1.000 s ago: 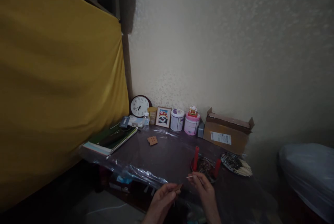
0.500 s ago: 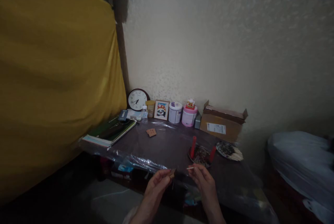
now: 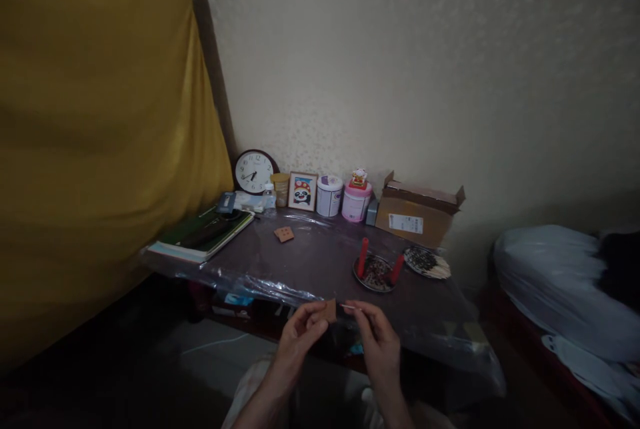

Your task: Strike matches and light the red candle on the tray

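Observation:
In front of the table's near edge, my left hand [image 3: 300,339] pinches a small brown card [image 3: 329,310] between thumb and fingers. Facing it, my right hand [image 3: 377,332] grips a thin pale matchstick [image 3: 350,307], its dark tip pointing left at the card with a small gap between. Beyond my right hand, a round metal plate [image 3: 376,288] holds dark debris and two red candles, one upright [image 3: 363,256] and one tilted [image 3: 397,269]. Right of it lies a plate of dark-tipped matches [image 3: 427,262]. Similar brown cards [image 3: 285,234] rest on the tabletop further back.
Plastic sheeting covers the table [image 3: 310,256]. Along the wall stand a clock [image 3: 254,171], a panda picture [image 3: 303,191], a white tin [image 3: 329,197], a pink tin [image 3: 356,204] and a cardboard box [image 3: 417,212]. Green books [image 3: 205,236] lie left, beside a yellow curtain [image 3: 110,116].
My right hand has moved the matchstick closer to the brown card, and the card now faces more toward me. The view has tilted down slightly, so the tabletop things appear higher.

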